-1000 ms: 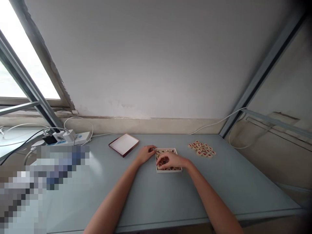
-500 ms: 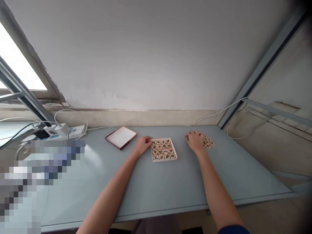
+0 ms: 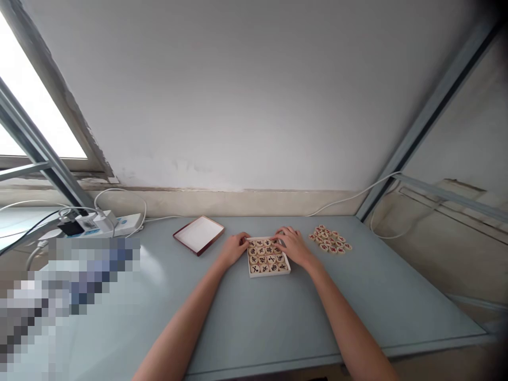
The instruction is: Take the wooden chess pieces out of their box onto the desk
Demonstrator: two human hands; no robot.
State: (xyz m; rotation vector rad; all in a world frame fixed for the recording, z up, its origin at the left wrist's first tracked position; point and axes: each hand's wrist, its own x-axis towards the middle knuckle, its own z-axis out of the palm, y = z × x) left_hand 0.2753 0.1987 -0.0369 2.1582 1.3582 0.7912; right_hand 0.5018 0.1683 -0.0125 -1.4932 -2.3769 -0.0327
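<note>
A shallow white box (image 3: 270, 274) lies on the desk, lined with rows of round wooden xiangqi pieces (image 3: 262, 260) bearing black characters. At its upper left corner my left hand (image 3: 233, 250) is closed, with thumb and fingertips pinching the edge. My right hand (image 3: 294, 246) reaches over the upper right corner, its fingers bent down onto the pieces there. Anything within its fingertips is hidden. To the right of that hand lies a loose cluster of red-marked xiangqi pieces (image 3: 331, 241).
A dark red box lid (image 3: 202, 233) rests, white inside up, left of my left hand. Farther left stands a power strip (image 3: 130, 224) with plugs and cables. Metal posts rise from both sides of the grey desk (image 3: 238, 328), with a wall behind.
My right hand has moved left from the red-marked pieces to the box's upper right corner, uncovering the cluster. My left hand stays at the box. The view has tilted slightly upward.
</note>
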